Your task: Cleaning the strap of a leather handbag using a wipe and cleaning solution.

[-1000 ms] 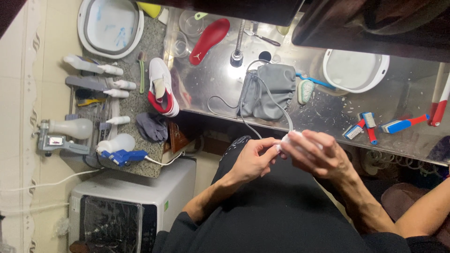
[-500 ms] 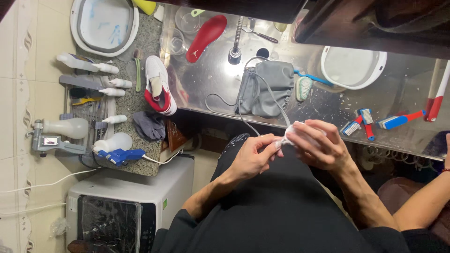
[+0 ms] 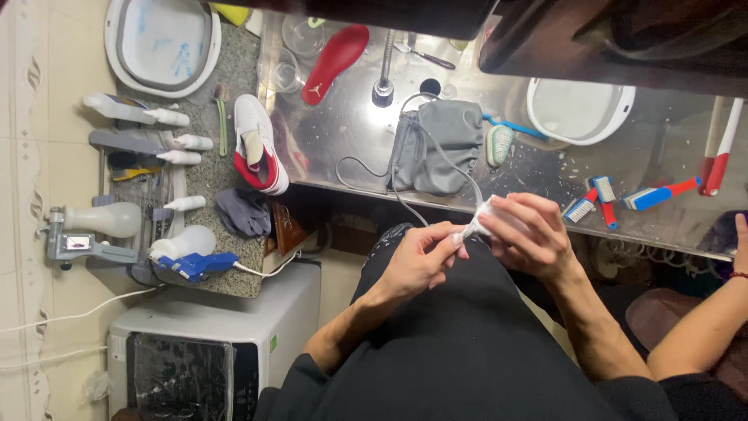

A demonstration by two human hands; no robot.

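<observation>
White tool [image 3: 485, 218], small and corded, is sitting over the lap in front of the table [image 3: 467, 175], the right hand [image 3: 530, 234] wrapping its body to steady it while the left hand [image 3: 421, 261] fingers are pinching its tip.

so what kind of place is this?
Likely a shoe-cleaning workstation: a white and red sneaker and a red insole lie by a wet steel counter, with brushes and spray bottles around.
</observation>
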